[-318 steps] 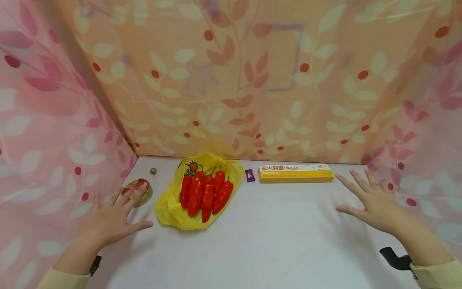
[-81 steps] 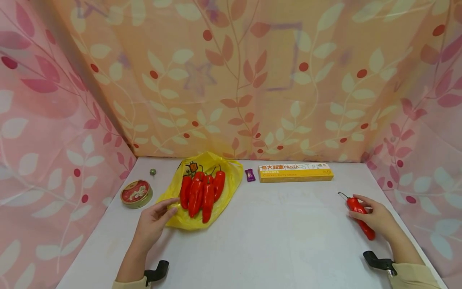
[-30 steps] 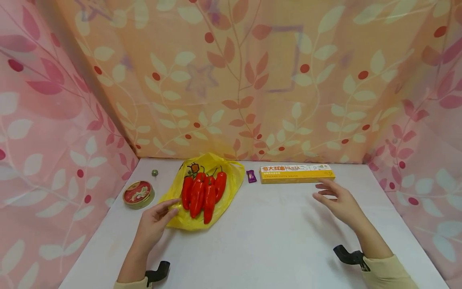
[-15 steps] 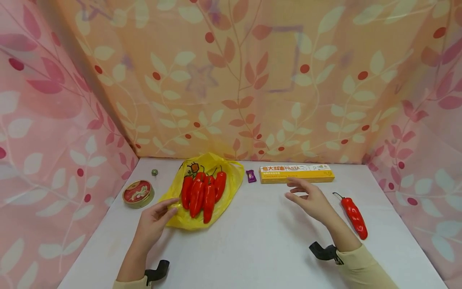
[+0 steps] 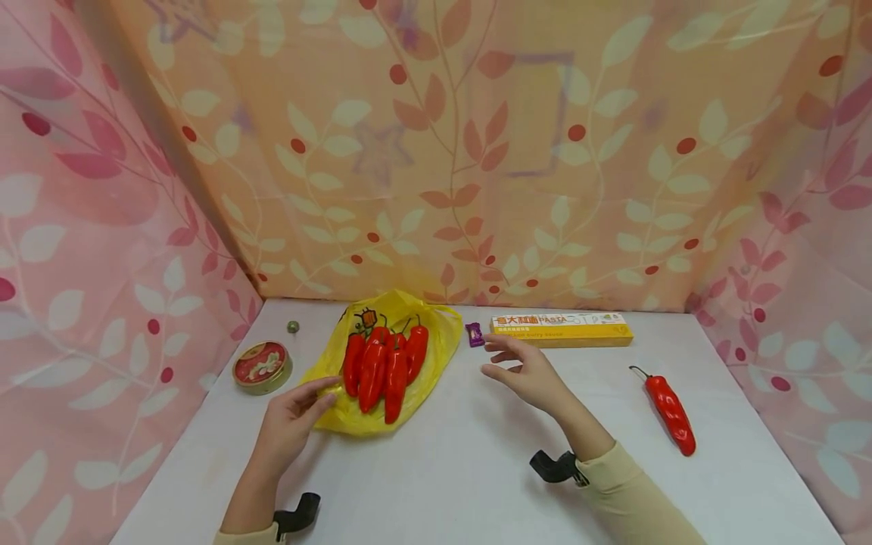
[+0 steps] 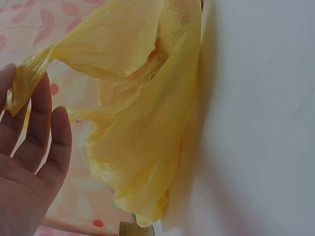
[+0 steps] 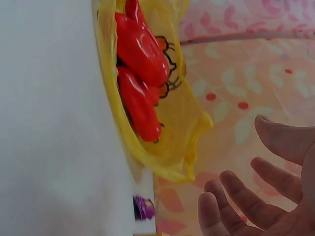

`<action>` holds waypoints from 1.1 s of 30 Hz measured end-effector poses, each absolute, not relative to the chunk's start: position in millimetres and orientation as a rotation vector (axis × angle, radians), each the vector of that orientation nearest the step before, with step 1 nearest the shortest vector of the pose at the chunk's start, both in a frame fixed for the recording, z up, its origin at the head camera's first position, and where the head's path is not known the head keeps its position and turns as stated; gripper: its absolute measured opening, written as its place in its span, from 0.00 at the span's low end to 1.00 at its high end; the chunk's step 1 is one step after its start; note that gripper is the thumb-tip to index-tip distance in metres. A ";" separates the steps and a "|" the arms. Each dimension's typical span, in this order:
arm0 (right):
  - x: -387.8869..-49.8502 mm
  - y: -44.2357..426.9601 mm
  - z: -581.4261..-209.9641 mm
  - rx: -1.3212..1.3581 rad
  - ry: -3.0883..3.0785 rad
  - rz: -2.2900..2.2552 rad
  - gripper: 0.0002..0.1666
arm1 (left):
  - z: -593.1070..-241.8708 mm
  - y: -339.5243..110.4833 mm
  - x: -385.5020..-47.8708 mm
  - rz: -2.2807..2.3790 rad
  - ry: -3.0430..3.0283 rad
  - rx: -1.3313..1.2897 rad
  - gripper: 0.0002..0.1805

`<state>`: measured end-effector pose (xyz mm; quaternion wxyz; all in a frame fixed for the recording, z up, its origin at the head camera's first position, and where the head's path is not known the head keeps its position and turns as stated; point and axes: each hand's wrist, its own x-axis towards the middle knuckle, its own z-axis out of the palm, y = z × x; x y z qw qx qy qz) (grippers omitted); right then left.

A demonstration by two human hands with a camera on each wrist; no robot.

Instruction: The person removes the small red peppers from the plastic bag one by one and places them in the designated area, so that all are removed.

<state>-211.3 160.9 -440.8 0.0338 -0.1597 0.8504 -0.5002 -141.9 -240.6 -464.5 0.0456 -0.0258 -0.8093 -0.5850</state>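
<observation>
Nearest, the left hand point(image 5: 289, 422) is pinching a twisted corner of the yellow bag point(image 5: 443, 341) between thumb and fingers, probably steadying it and holding its mouth spread. The right hand point(image 5: 526, 375) is hovering over the middle of the desk point(image 5: 422, 484), gripping nothing, its fingers loosely bent and the thumb standing apart. Out to the right, the loose pepper point(image 5: 671, 416) is lying alone, its stem pointing toward the back; well apart from the bag, it seems to be set off from the others.

Just beyond the left hand, the bag is lying open with several red peppers point(image 5: 373, 375) resting in it, stems facing mostly backward; they are overlapping too much for a sure count. Its far side is rising behind them, likely helping to gather the cluster. Left of the bag, a round tin point(image 5: 262, 366) is standing with its red top up, hiding any contents.

Farther back, a purple sweet point(image 5: 474, 334) is lying between the bag and a long pasta box point(image 5: 589, 333), whose inside is not showing. Behind the tin, a small green thing point(image 5: 293, 327) is sitting, too tiny to identify. Leaf-patterned cloth point(image 5: 443, 151) is hanging at the very back.
</observation>
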 end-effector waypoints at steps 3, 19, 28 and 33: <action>-215.5 146.2 -442.5 -0.512 2.580 -1.553 0.32 | -464.0 -240.0 -142.1 -1.787 -2.473 -0.073 0.17; -233.5 91.5 -456.1 -0.602 2.465 -1.588 0.33 | -462.7 -239.8 -141.0 -1.785 -2.485 -0.052 0.18; -241.7 67.4 -467.7 -0.647 2.377 -1.595 0.35 | -461.6 -239.0 -140.3 -1.780 -2.493 -0.041 0.18; -243.3 52.5 -474.7 -0.659 2.386 -1.574 0.36 | -461.0 -239.2 -140.1 -1.769 -2.502 -0.036 0.18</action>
